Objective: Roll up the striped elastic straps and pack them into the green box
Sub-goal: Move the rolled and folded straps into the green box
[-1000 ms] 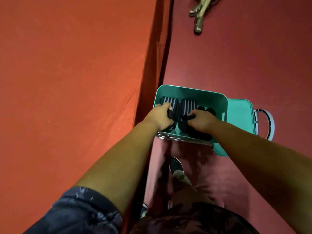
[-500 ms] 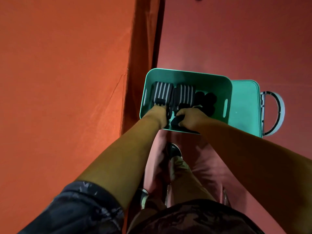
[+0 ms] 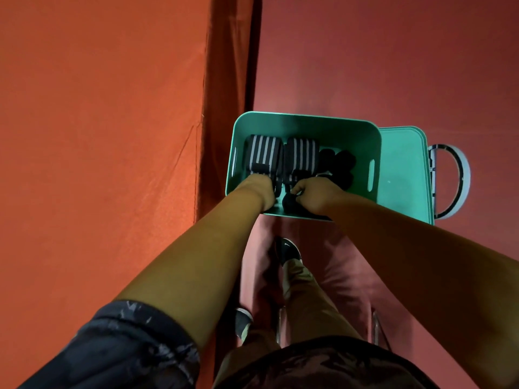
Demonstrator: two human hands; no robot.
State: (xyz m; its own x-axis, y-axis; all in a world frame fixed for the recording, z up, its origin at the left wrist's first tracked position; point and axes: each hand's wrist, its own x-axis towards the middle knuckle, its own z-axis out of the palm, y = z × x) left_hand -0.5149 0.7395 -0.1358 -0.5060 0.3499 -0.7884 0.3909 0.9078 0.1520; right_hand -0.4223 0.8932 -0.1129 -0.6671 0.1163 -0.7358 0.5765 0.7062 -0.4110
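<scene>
Snugness matters: right hand (image 3: 317,190) pinches a dark roll (image 3: 290,203) inside the green box (image 3: 306,119); left hand (image 3: 261,189) rests at a striped roll (image 3: 264,153), its grip hidden, perhaps holding. Wedge rolls tight against unwinding.

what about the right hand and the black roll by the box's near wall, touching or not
Touching. The head view shows the right hand curled onto the black roll inside the green box, with no gap.

No text, label, brand or number could be read anywhere. The green box (image 3: 306,122) at centre frame bore no legible marking, and a pale mark on the dark shoe (image 3: 286,249) below it was too blurred to read.
</scene>
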